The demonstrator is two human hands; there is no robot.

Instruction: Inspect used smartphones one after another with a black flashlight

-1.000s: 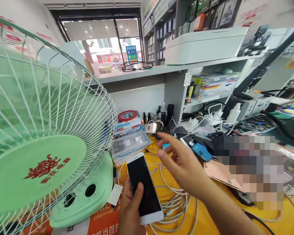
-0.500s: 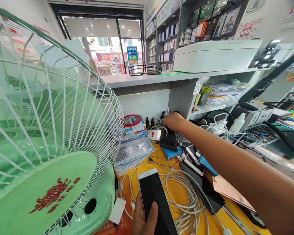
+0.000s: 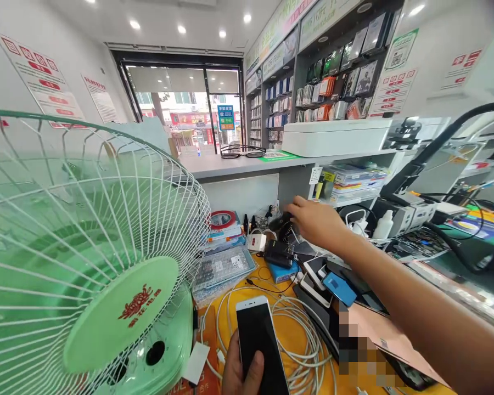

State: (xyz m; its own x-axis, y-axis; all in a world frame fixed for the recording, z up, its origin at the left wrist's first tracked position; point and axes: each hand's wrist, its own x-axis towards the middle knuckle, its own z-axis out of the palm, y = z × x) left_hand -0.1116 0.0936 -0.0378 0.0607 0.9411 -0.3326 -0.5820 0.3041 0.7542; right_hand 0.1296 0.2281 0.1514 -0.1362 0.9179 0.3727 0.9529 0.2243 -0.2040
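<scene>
Checking our hands first: what do we see in the left hand?

We see it clamped around a white-framed smartphone, with the thumb lying on the black screen. The phone sits low in our view, beside and partly over the coiled white cables.

And the right hand?

We see it open, fingers apart, stretched toward the back of the yellow counter. It hovers by a dark object, and we cannot tell whether the fingers touch it.

What do we find just below that hand?

We find 1 black box-shaped device next to a blue box. To their left lies a clear bag of small parts, with a roll of red tape on a stack of books behind it.

And toward our right?

We see a pile of phones and a phone in a blue case. A pixelated patch hides part of the counter, so we cannot make out what lies there.

What stands on our left?

We see a green desk fan, its wire guard near the smartphone.
</scene>
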